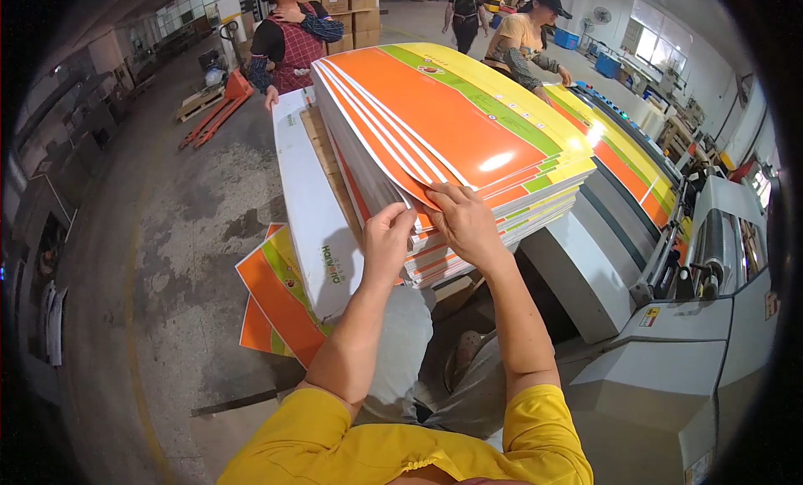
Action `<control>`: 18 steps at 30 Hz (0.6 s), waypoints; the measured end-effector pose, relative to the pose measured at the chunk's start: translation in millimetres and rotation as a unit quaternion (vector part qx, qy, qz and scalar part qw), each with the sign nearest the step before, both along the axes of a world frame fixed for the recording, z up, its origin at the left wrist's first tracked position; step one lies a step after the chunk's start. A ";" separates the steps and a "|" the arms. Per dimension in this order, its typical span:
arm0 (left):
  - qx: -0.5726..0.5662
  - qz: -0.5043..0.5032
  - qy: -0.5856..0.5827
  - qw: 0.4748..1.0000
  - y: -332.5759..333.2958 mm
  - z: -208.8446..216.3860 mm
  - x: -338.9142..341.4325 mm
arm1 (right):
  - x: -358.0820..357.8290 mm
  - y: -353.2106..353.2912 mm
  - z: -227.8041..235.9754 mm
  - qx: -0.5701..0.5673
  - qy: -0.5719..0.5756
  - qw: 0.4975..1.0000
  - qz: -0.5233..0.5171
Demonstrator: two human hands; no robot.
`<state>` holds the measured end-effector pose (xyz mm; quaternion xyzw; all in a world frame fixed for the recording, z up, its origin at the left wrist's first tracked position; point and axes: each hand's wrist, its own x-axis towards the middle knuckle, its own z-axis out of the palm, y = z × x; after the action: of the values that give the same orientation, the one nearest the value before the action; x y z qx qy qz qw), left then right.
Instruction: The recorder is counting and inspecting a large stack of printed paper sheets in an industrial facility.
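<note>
A tall stack of large printed sheets [435, 109], glossy orange, green and yellow, stands in front of me. Its top few sheets are fanned apart along the left side, their white edges showing. At the near left corner, my right hand [464, 222] pinches the corner of the upper sheets, thumb and fingers closed on them. Just left of it, my left hand [390, 234] has its fingers pressed together at the edge of the stack; the sheet edges there are partly hidden by the fingers.
A large grey machine [661, 351] with printed sheets on its bed stands at right. Beside the stack is a white board [314, 209]; loose printed sheets [280, 293] lie lower left. One person [297, 42] stands behind the stack, another [523, 50] leans over the machine. An orange pallet jack [226, 104] stands far left.
</note>
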<state>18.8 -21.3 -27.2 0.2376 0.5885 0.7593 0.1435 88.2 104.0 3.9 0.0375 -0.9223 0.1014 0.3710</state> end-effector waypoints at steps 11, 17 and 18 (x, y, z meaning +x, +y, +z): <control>-0.007 0.009 0.000 1.000 0.4 -5.0 -2.0 | 3.4 -1.4 2.3 -0.008 -0.013 1.000 -0.007; -0.007 0.001 -0.004 1.000 -1.0 0.5 1.4 | 4.3 -1.6 1.6 -0.023 -0.027 0.999 -0.014; -0.013 0.003 0.002 1.000 -1.8 1.2 1.7 | 4.0 -1.5 1.0 -0.025 -0.019 0.999 -0.013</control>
<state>20.5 -23.1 -26.1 0.2358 0.5993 0.7514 0.1435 92.2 102.4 4.9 0.0146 -0.9267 0.1202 0.3558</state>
